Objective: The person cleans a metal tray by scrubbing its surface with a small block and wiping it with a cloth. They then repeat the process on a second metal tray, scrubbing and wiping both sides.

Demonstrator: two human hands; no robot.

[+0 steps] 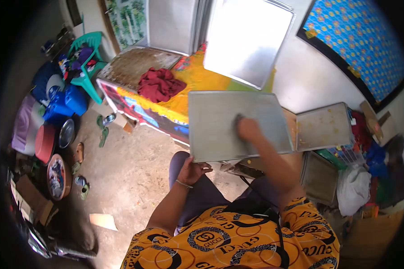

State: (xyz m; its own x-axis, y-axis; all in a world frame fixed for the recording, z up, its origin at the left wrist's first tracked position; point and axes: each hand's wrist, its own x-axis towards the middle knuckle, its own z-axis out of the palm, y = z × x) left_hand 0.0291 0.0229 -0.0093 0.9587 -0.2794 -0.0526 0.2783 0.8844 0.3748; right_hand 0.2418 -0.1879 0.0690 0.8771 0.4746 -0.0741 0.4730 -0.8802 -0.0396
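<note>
A flat grey metal baking tray [215, 130] lies tilted in front of me, its near edge over my lap. My left hand [191, 172] grips the tray's near left corner, thumb up at the rim. Over the middle of the tray, my right hand [250, 130] is closed around a small dark pad [238, 120] pressed against the surface. Motion blurs that hand and forearm, so the pad's exact kind is unclear.
A crumpled maroon cloth [160, 85] lies on the table with a yellow cover [204, 74]. Behind it leans a bright tray [247, 40]. Another tray with yellowish spots [323, 126] is at right, near a white sack [353, 190]. Basins [67, 133] and a green chair [86, 83] stand left.
</note>
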